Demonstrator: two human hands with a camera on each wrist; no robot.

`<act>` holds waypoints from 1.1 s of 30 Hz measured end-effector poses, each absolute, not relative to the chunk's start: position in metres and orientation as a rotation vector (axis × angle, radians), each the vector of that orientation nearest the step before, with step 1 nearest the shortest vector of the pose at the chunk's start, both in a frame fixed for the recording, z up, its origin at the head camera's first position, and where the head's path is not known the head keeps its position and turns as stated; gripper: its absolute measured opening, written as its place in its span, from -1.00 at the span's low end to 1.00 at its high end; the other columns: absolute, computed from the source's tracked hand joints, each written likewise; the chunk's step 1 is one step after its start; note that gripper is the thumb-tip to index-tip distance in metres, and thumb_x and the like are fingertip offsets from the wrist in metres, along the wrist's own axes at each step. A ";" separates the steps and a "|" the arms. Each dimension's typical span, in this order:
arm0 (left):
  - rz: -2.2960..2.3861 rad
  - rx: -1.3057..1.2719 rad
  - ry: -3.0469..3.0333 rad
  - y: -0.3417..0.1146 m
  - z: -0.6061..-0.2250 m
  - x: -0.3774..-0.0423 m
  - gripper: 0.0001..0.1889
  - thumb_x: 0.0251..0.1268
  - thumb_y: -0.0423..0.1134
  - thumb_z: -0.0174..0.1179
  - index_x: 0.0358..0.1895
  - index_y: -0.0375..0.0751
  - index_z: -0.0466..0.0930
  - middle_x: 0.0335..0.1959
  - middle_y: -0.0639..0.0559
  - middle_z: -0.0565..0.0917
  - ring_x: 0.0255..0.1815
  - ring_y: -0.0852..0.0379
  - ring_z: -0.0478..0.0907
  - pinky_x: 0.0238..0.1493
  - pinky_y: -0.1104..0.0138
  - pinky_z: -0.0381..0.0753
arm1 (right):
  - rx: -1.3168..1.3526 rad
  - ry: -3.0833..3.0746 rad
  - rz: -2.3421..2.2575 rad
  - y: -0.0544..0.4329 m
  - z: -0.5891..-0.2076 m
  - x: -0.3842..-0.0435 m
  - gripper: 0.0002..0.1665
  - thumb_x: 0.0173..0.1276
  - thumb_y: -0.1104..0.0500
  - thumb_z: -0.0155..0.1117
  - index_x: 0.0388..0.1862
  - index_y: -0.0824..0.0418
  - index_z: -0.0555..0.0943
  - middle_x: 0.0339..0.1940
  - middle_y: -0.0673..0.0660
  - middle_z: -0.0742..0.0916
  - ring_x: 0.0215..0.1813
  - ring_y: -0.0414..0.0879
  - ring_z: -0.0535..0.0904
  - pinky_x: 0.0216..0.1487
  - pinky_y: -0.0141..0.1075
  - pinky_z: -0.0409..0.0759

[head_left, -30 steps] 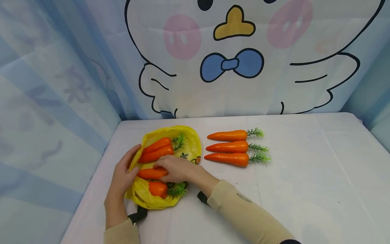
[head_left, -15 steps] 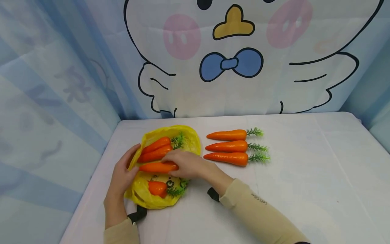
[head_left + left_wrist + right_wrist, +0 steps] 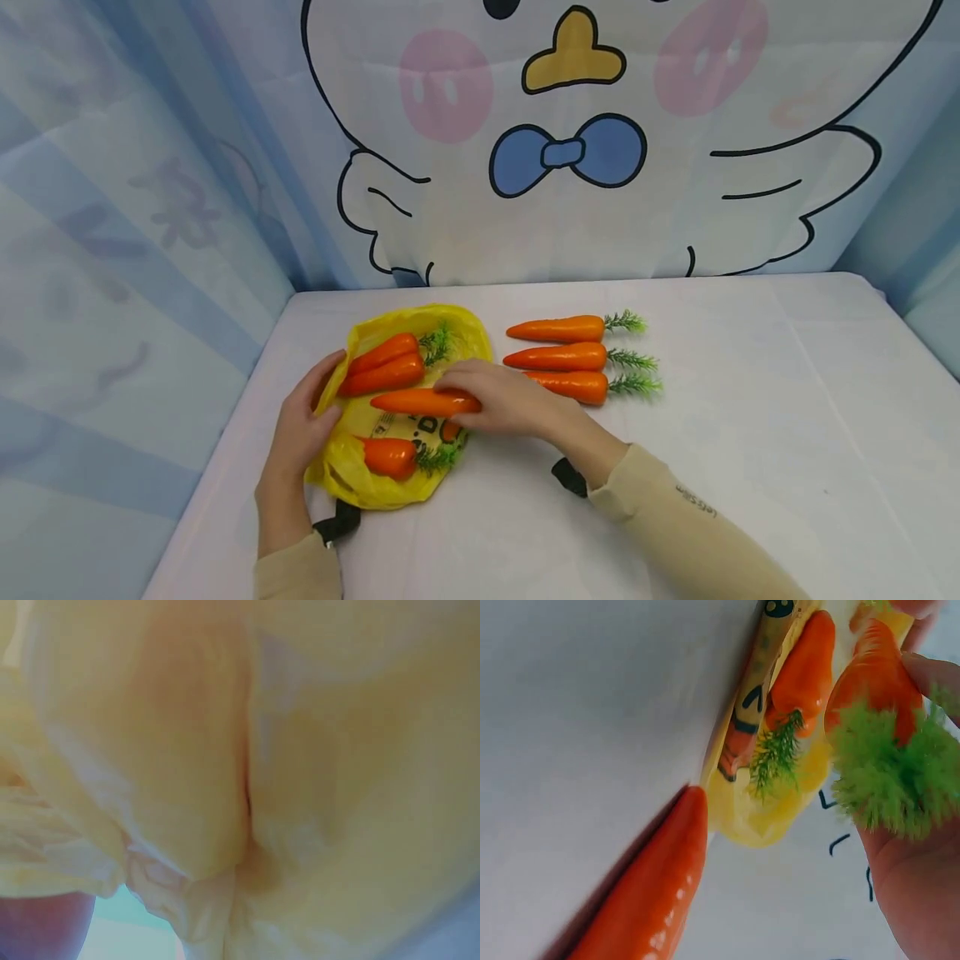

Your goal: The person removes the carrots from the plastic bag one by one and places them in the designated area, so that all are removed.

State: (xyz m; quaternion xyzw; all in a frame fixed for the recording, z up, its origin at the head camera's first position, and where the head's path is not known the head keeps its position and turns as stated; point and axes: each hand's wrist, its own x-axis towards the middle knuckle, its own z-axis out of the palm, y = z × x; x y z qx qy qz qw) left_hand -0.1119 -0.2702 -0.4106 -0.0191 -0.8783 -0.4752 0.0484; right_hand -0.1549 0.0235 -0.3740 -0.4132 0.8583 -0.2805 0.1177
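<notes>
My right hand (image 3: 517, 402) grips an orange carrot (image 3: 408, 402) with a green leafy top, over the opening of a yellow plastic bag (image 3: 471, 332). In the right wrist view the gripped carrot (image 3: 874, 679) shows its bushy top toward the camera. My left hand (image 3: 296, 429) holds the bag's left rim, its thumb on the inside. Two carrots (image 3: 384, 375) lie side by side in the upper part of the bag, and another carrot (image 3: 392, 458) sits low in it, its tip hidden by a fold. Yellow plastic (image 3: 360, 787) fills most of the left wrist view.
Right of the bag, three carrots lie in a row on the white table (image 3: 750, 433): a far carrot (image 3: 557, 329), a middle carrot (image 3: 557, 357) and a near carrot (image 3: 576, 387), partly covered by my right hand. A cartoon-printed curtain (image 3: 570, 225) stands behind the table.
My right hand has drawn the carrot to the right, from among the others in the bag toward its right rim. My left hand has stayed on the bag's left rim.
</notes>
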 end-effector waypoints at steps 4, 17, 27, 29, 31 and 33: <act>-1.443 -0.041 -2.684 -0.270 -0.411 -0.112 -0.23 0.25 -0.57 -0.02 0.56 -0.04 0.23 0.56 -0.05 0.25 0.56 -0.11 0.10 0.48 -0.15 0.12 | -1.210 2.560 -0.818 0.039 -0.373 -0.150 -0.53 0.37 0.13 0.39 0.26 0.07 0.62 0.19 -0.02 0.67 0.18 -0.11 0.52 0.25 -0.21 0.51; -1.437 -0.011 -2.694 -0.269 -0.412 -0.113 -0.23 0.25 -0.57 -0.02 0.57 -0.05 0.23 0.56 -0.06 0.24 0.56 -0.12 0.10 0.47 -0.15 0.13 | -1.112 2.644 -0.853 0.092 -0.382 -0.133 -0.52 0.35 0.16 0.41 0.25 0.10 0.62 0.22 0.01 0.66 0.26 -0.03 0.49 0.29 -0.09 0.50; -1.431 -0.026 -2.690 -0.271 -0.412 -0.115 -0.23 0.24 -0.57 -0.02 0.56 -0.04 0.24 0.56 -0.06 0.24 0.56 -0.12 0.10 0.48 -0.15 0.12 | -1.107 2.722 -0.856 0.129 -0.396 -0.123 -0.55 0.33 0.20 0.41 0.20 0.19 0.63 0.18 0.07 0.66 0.22 0.02 0.54 0.24 -0.02 0.54; -1.431 -0.029 -2.689 -0.271 -0.413 -0.115 -0.23 0.24 -0.57 -0.02 0.56 -0.04 0.24 0.56 -0.06 0.24 0.56 -0.11 0.10 0.48 -0.14 0.12 | -1.081 2.735 -0.860 0.135 -0.398 -0.121 -0.53 0.31 0.20 0.43 0.20 0.19 0.64 0.17 0.06 0.66 0.22 0.01 0.54 0.23 -0.02 0.55; -1.437 -0.025 -2.688 -0.270 -0.413 -0.115 -0.22 0.24 -0.57 -0.02 0.56 -0.03 0.23 0.56 -0.05 0.24 0.56 -0.11 0.10 0.48 -0.14 0.13 | -1.062 2.752 -0.851 0.140 -0.399 -0.120 -0.53 0.30 0.20 0.44 0.20 0.18 0.64 0.16 0.04 0.67 0.21 0.00 0.54 0.23 -0.03 0.55; -1.438 -0.021 -2.685 -0.270 -0.414 -0.115 -0.22 0.24 -0.57 -0.01 0.56 -0.03 0.24 0.56 -0.05 0.24 0.56 -0.10 0.10 0.47 -0.14 0.13 | -1.058 2.762 -0.840 0.143 -0.400 -0.120 -0.52 0.30 0.20 0.44 0.20 0.19 0.64 0.17 0.04 0.67 0.22 0.01 0.54 0.25 -0.01 0.53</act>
